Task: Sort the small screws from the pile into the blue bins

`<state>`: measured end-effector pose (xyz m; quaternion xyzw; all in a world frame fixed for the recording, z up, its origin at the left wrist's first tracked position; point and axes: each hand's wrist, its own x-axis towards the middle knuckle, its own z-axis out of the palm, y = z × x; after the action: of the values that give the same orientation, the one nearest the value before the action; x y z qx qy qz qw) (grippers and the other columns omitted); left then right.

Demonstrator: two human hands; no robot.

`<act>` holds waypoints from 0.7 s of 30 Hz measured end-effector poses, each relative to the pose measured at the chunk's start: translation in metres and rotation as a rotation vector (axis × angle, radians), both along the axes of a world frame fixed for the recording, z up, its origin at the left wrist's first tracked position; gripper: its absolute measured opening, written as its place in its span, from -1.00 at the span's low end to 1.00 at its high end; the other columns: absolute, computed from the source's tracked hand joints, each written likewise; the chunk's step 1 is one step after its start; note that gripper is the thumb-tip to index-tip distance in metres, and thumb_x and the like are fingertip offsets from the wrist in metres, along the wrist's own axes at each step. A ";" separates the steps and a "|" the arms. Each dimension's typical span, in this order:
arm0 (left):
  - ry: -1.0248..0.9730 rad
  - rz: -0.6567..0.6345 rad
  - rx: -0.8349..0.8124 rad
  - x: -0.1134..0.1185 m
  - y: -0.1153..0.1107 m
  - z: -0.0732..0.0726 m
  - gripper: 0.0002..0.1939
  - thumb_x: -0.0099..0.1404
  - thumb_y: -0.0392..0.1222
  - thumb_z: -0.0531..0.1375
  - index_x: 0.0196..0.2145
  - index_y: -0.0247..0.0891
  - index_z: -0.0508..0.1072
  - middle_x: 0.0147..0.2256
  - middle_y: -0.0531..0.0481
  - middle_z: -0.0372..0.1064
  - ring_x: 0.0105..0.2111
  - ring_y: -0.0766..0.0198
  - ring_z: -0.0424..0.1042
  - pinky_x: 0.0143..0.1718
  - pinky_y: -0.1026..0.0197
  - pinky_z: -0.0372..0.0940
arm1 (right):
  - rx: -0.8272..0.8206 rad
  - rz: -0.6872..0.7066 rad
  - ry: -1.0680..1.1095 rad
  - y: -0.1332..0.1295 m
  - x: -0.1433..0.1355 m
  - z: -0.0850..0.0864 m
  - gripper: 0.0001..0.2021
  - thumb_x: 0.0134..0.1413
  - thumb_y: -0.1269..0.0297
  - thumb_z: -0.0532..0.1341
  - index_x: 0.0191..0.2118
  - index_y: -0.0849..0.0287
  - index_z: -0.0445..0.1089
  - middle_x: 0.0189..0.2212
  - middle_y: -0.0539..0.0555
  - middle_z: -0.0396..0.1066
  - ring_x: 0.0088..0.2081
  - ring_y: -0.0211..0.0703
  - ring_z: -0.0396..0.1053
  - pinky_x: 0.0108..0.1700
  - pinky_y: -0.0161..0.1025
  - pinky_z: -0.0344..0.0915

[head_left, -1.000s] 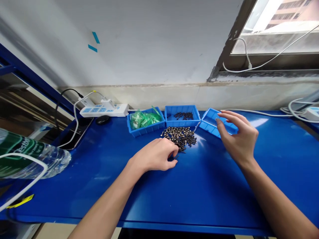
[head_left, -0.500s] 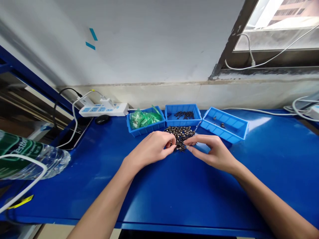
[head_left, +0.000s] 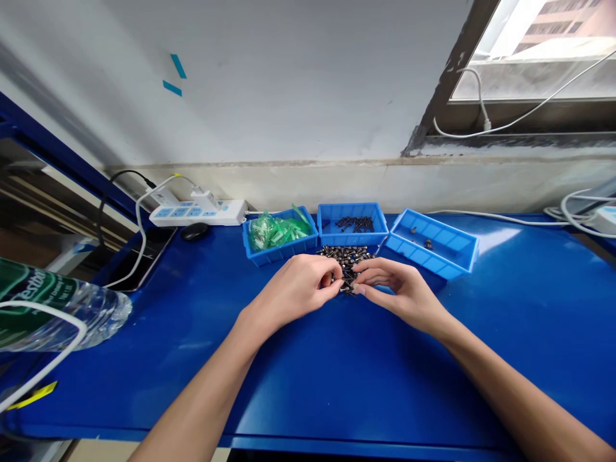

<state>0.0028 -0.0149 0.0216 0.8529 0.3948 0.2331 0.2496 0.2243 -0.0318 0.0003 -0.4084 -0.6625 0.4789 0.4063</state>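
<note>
A pile of dark metal screws (head_left: 349, 255) lies on the blue table in front of the bins. My left hand (head_left: 301, 282) is at the pile's left side, its fingers curled and its thumb closed in a pinch; whatever is between the tips is too small to make out. At the pile's right edge my right hand (head_left: 402, 289) has its thumb and fingers apart, tips close to the screws. Behind the pile stands a blue bin (head_left: 353, 237) with some dark screws inside. To its right, an angled blue bin (head_left: 423, 255) holds a few small pieces.
A third blue bin (head_left: 282, 253) at the left holds green plastic bags (head_left: 276, 231). Farther left are a white power strip (head_left: 226, 213), a black mouse-like object (head_left: 195, 231) and a large clear bottle (head_left: 103, 314) with a green label. White cables run along the wall.
My right hand has shifted slightly left towards my left hand, over the pile. My left hand stays pinched in nearly the same place. The whole view has moved a little.
</note>
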 end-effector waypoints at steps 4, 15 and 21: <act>-0.005 -0.007 -0.012 0.004 -0.003 0.000 -0.89 0.28 -0.42 0.26 -0.37 -0.28 0.52 -0.50 0.11 0.41 -0.51 0.37 0.36 -0.44 0.30 0.15 | -0.079 0.044 0.032 -0.001 0.000 -0.002 -0.77 0.06 0.15 0.43 -0.23 0.20 0.63 -0.33 0.14 0.65 -0.27 -0.02 0.64 -0.12 -0.14 0.59; 0.234 -0.033 -0.074 -0.025 0.011 0.006 -0.95 0.23 -0.30 0.36 -0.31 -0.27 0.57 -0.36 0.01 0.52 -0.35 0.23 0.45 -0.31 0.22 0.24 | 0.043 -0.273 0.126 0.036 -0.001 0.009 -0.64 -0.01 0.18 0.43 -0.08 0.18 0.58 -0.06 0.20 0.61 -0.07 0.03 0.60 0.05 -0.01 0.53; 0.296 -0.043 -0.077 -0.017 0.009 -0.001 -0.93 0.23 -0.36 0.27 -0.39 -0.27 0.56 -0.40 0.01 0.48 -0.41 0.26 0.41 -0.38 0.24 0.19 | 0.097 -0.317 0.072 0.044 -0.013 0.020 -0.82 0.01 0.22 0.34 -0.30 0.21 0.58 -0.35 0.14 0.62 -0.42 -0.15 0.54 -0.34 -0.19 0.50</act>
<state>-0.0143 -0.0055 0.0204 0.8759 0.4177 0.0839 0.2262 0.2111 0.0124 0.0198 -0.4703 -0.5971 0.3908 0.5192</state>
